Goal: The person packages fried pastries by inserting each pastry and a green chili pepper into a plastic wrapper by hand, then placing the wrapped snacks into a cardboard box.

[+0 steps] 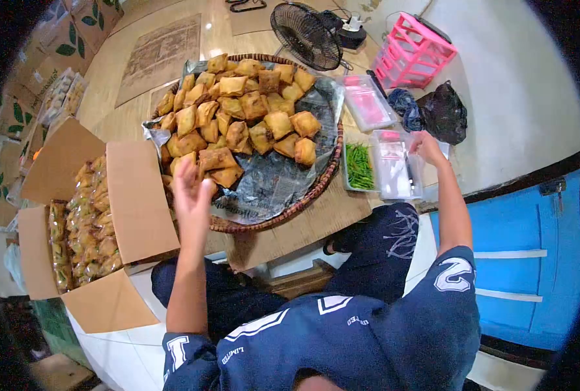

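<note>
My left hand [191, 189] is raised at the near left of a round woven tray [332, 171]. Its fingers point up with the thumb apart, and nothing shows in them. Just behind it lie golden-brown fried square pieces [234, 107], heaped on printed sheet lining the tray. Over on the right, my right hand [427, 147] is at the edge of a clear plastic box [399, 186] holding small clear plastic bags [393, 156]. Its fingers are curled together, and what they pinch is too small to make out. Green chillies [359, 166] fill the adjoining box.
An open cardboard box [143, 199] with bagged fried pieces [94, 228] stands left of the tray. Behind are a black fan [306, 36], a pink plastic basket [412, 52] and a black plastic bag [443, 114]. Another box of bags [368, 104] lies beyond the chillies.
</note>
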`<state>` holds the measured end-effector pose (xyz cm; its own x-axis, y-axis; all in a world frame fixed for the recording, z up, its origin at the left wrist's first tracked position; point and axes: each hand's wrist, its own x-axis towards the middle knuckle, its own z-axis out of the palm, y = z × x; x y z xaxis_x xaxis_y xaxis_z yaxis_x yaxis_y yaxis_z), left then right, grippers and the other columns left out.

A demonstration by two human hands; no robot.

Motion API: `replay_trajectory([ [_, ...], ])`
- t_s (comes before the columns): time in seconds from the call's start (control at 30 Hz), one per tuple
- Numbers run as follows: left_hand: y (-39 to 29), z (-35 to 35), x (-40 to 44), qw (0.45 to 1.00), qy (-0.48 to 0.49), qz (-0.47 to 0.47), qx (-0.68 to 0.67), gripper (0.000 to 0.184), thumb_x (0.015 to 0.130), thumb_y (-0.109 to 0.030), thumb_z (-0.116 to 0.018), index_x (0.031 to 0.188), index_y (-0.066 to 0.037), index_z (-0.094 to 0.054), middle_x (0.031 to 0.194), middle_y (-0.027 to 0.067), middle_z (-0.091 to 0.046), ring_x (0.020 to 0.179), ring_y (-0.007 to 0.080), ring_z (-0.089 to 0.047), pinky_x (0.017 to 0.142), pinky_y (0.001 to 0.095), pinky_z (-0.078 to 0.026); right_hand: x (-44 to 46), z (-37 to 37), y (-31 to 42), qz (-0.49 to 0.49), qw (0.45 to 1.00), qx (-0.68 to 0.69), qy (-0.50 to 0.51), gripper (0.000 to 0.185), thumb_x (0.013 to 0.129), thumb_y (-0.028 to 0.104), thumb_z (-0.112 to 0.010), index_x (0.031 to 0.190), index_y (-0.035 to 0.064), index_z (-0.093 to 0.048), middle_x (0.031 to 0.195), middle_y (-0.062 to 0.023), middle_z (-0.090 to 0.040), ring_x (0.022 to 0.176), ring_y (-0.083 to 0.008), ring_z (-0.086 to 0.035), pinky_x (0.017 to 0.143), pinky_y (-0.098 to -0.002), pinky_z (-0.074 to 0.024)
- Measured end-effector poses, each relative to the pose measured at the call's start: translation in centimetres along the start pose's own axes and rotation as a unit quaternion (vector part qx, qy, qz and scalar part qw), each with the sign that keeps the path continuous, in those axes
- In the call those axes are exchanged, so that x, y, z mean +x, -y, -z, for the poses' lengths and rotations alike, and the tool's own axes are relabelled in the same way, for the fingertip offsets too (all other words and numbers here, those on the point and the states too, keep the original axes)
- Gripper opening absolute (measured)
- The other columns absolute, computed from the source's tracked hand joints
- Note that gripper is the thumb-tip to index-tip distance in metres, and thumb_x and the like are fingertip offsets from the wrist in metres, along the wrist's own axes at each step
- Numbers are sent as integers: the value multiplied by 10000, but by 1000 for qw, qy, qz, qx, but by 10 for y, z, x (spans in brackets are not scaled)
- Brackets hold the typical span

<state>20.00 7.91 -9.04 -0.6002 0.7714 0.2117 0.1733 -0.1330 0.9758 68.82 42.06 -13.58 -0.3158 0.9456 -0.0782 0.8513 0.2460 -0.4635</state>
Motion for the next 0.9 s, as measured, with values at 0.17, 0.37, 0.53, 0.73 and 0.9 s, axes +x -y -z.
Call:
replay_trajectory([
  [0.17,58,-24,-9,992,103,70,38,350,865,-117,-515,1190,-9,-438,1158,87,-485,1079,186,-476,909,295,-378,10,-10,-12,-14,992,-121,15,98,600,-25,-592,589,62,-635,842,-71,-648,901,-254,-586,800,-364,-445],
  [0.37,60,-12,-14,976,146,153,-46,263,922,-192,-436,1098,-25,-539,997,39,-584,911,127,-567,778,266,-443,-23,5,94,213,966,102,-105,134,593,-64,-535,609,42,-616,1195,-135,-521,1044,-209,-526,878,-348,-412],
  [0.53,26,-34,-17,866,316,262,-285,573,921,-503,-264,1219,-51,-453,1156,53,-533,973,129,-523,817,280,-417,-91,-60,275,386,827,279,300,136,693,189,-654,592,98,-642,1374,-141,-341,1310,-326,-221,1068,-460,-88],
  [0.73,12,-1,-5,855,471,185,-113,661,910,-552,-220,981,-48,-642,997,20,-584,587,76,-416,486,204,-323,-85,-119,338,553,713,179,392,114,714,185,-615,657,96,-657,1358,-150,-354,1313,-287,-205,1068,-461,-89],
  [0.9,0,10,-9,936,307,161,-60,315,902,-231,-415,1014,-43,-641,997,61,-620,698,102,-526,604,227,-436,-77,-156,346,174,802,419,389,402,809,109,-582,1201,96,-491,1214,-107,-464,1094,-193,-475,880,-304,-413],
])
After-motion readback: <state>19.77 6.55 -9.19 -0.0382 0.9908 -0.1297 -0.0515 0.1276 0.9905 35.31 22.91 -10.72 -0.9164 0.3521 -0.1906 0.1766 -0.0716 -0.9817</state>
